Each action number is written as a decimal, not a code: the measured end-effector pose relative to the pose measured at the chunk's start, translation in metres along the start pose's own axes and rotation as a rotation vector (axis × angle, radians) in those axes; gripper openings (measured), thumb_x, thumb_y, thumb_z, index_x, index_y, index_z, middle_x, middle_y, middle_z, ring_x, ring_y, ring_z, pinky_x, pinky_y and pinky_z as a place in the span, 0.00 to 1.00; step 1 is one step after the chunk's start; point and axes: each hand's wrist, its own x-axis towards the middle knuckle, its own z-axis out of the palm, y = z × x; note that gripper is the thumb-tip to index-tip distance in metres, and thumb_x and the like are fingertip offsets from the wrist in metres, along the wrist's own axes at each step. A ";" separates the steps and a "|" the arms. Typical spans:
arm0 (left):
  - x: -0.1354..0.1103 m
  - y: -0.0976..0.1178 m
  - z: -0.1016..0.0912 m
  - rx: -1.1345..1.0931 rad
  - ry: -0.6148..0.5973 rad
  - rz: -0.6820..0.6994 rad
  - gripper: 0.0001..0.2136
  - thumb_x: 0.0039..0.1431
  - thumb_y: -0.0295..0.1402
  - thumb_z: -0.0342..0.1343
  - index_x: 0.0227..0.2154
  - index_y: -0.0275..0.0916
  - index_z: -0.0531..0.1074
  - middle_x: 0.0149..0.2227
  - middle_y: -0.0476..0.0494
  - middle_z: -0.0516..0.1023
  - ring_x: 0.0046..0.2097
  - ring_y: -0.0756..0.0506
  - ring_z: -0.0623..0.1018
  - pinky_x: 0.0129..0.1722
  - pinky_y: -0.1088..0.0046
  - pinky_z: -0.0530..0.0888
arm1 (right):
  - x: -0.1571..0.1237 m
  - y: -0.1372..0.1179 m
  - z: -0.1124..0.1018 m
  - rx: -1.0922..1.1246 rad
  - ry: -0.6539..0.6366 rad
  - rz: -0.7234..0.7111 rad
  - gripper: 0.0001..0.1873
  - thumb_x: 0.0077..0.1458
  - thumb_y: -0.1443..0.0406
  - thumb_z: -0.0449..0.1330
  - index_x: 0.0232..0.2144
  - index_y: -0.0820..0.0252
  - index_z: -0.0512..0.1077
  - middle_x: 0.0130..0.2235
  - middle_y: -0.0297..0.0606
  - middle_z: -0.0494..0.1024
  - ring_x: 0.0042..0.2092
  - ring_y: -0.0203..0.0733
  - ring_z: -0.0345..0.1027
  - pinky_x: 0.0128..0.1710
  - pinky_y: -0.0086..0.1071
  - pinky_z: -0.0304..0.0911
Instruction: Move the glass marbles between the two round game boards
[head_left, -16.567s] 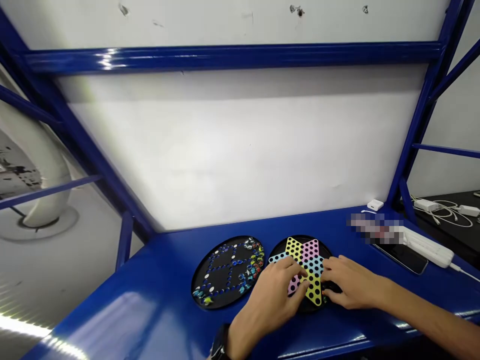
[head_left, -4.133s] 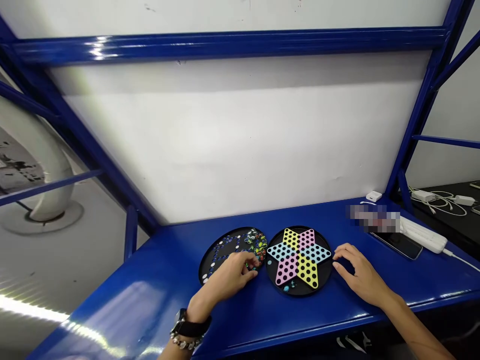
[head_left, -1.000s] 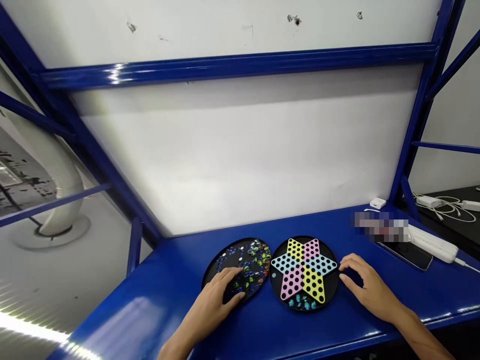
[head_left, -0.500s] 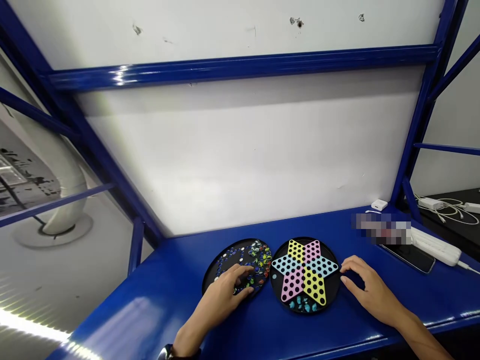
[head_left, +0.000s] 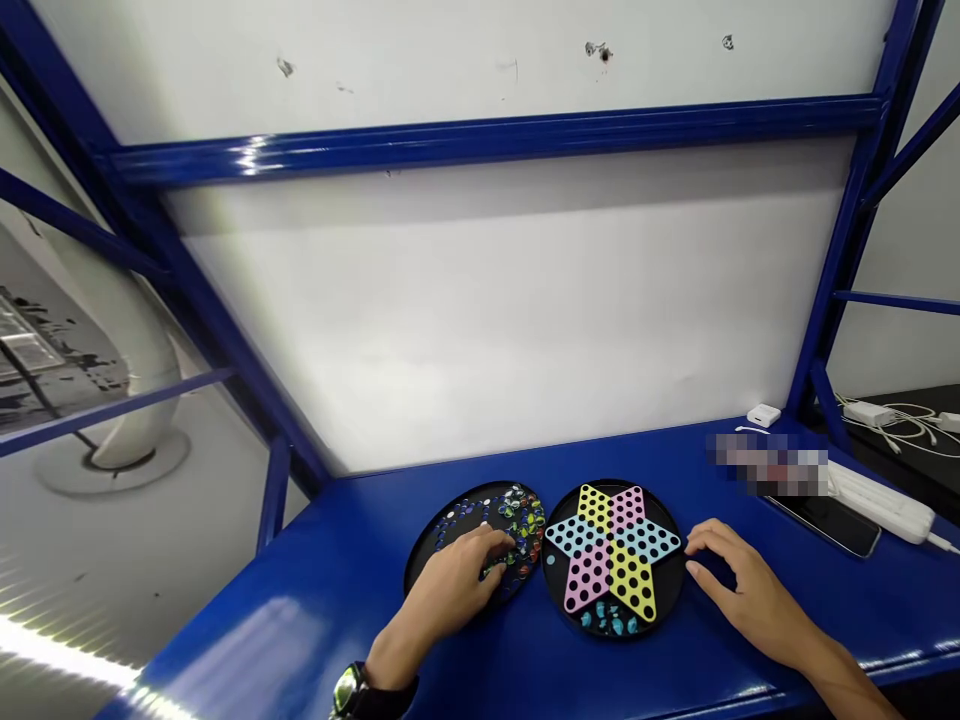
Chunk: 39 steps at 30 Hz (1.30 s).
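Observation:
My left hand (head_left: 459,580) reaches over a round black tray (head_left: 421,530), its thumb and forefinger apart among the loose glass marbles (head_left: 531,520) on the tray's right side. These marbles are clear, yellow, green, blue and red. Beside that tray lies a round Chinese checkers board (head_left: 613,548) with a star of yellow, pink and blue points full of black holes. Several turquoise marbles (head_left: 616,625) rest in the board's front rim area. My right hand (head_left: 739,585) is half curled by the board's right edge, thumb and fingers apart, with nothing visible in it.
Both round pieces lie on a blue tabletop (head_left: 360,560) against a white panel, within a blue metal frame (head_left: 487,145). At the right are a phone (head_left: 832,522), a white power strip (head_left: 892,505) and a small white case (head_left: 763,414). White cables lie farther right.
My left hand has shifted slightly right over the marbles, and its thumb and forefinger have come closer together. The right hand keeps its place by the board. The view has tilted a little.

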 end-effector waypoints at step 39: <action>0.039 0.035 -0.006 0.025 -0.144 0.074 0.10 0.57 0.30 0.53 0.38 0.44 0.78 0.39 0.44 0.83 0.43 0.41 0.80 0.42 0.69 0.72 | 0.002 -0.012 -0.007 0.053 -0.025 -0.018 0.09 0.65 0.57 0.51 0.36 0.53 0.68 0.45 0.38 0.74 0.47 0.45 0.69 0.51 0.43 0.65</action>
